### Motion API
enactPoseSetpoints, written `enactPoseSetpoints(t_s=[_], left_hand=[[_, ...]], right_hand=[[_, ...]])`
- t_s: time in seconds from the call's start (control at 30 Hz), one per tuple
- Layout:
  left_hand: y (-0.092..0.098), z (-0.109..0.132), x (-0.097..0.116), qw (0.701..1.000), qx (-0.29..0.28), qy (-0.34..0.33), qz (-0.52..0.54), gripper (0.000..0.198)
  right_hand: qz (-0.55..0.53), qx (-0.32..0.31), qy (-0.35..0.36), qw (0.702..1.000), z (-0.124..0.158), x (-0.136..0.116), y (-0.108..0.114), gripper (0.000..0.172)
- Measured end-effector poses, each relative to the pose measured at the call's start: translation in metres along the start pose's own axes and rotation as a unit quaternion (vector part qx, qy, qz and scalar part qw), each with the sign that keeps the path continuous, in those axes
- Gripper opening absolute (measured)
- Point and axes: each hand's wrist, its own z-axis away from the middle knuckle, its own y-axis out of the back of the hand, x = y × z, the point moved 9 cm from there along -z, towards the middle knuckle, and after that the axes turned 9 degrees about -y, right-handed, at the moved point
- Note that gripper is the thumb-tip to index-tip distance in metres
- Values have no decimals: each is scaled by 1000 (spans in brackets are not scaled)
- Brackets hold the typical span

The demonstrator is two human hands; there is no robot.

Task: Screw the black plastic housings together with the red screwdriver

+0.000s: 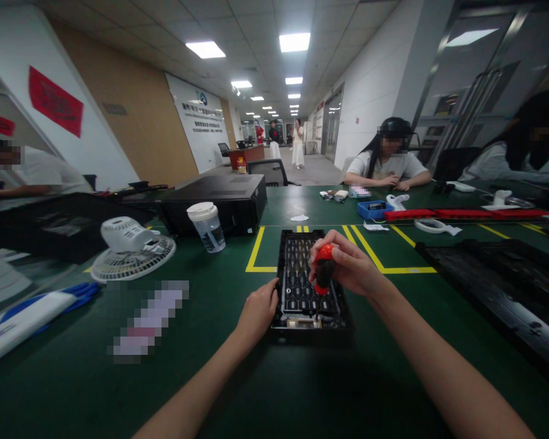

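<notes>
A black plastic case [348, 312], long and shallow, lies on the green table with rows of dark cell-like slots facing up. Near its front end sits a clear and brass-coloured cylindrical part [304, 322]. My left hand [258, 311] grips the case's left edge, its fingertips partly hidden by the rim. Over the right half of the case, my right hand [348, 262] is closed around a screwdriver [324, 269] with a red and black handle. The handle tilts downward toward the slots; its tip cannot be made out.
Left of the case stand a lidded cup [207, 227], a white fan [132, 250] and a large black box [215, 198]. Yellow tape [260, 269] marks the table. A dark panel [498, 292] lies at right. Beyond are a blue tray [374, 209] and a seated person [387, 158].
</notes>
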Motion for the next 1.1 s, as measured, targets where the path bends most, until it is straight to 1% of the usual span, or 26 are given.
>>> enactPoseSetpoints(t_s=[0.3, 0.63, 1.1], left_hand=[[-1, 0, 0, 1000, -3, -2, -9, 37], [1, 0, 1, 1000, 0, -1, 0, 37], [0, -1, 2, 1000, -3, 1, 1, 37]], right_hand=[[16, 13, 14, 1000, 0, -2, 4, 14], [69, 71, 24, 995, 2, -6, 17, 15], [121, 79, 44, 988, 1, -10, 13, 13]])
